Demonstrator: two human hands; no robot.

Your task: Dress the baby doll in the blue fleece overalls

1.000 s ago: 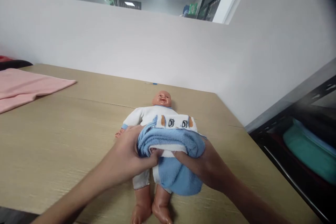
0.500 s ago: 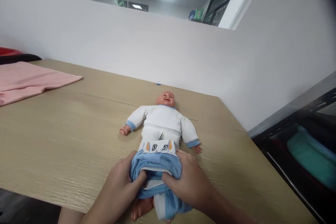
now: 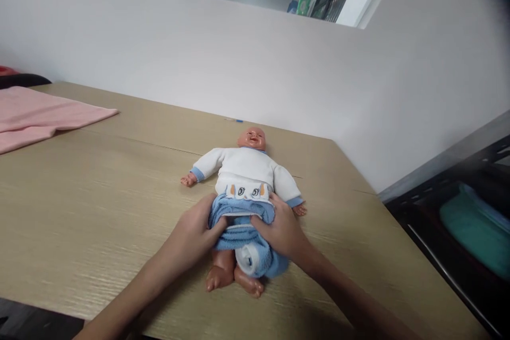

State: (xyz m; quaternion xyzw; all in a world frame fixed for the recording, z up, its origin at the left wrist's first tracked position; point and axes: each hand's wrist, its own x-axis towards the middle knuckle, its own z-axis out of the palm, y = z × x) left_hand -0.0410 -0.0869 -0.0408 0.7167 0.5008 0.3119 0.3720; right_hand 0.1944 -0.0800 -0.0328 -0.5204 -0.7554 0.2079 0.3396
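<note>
A baby doll in a white top with blue cuffs lies on its back on the wooden table, head towards the far wall. Bunched blue trousers with a white waistband bearing cartoon eyes sit around the doll's hips and legs. My left hand grips the left side of the trousers, fingers curled into the cloth. On the other side my right hand grips them too. The doll's bare feet stick out below the cloth.
A pink cloth lies at the table's far left. A white partition wall runs along the back edge. To the right stands a dark rack holding a teal folded cloth. The table's right edge is near the doll.
Both hands drew the bunched trousers down to the doll's feet, then back up. The waistband now sits at the doll's waist.
</note>
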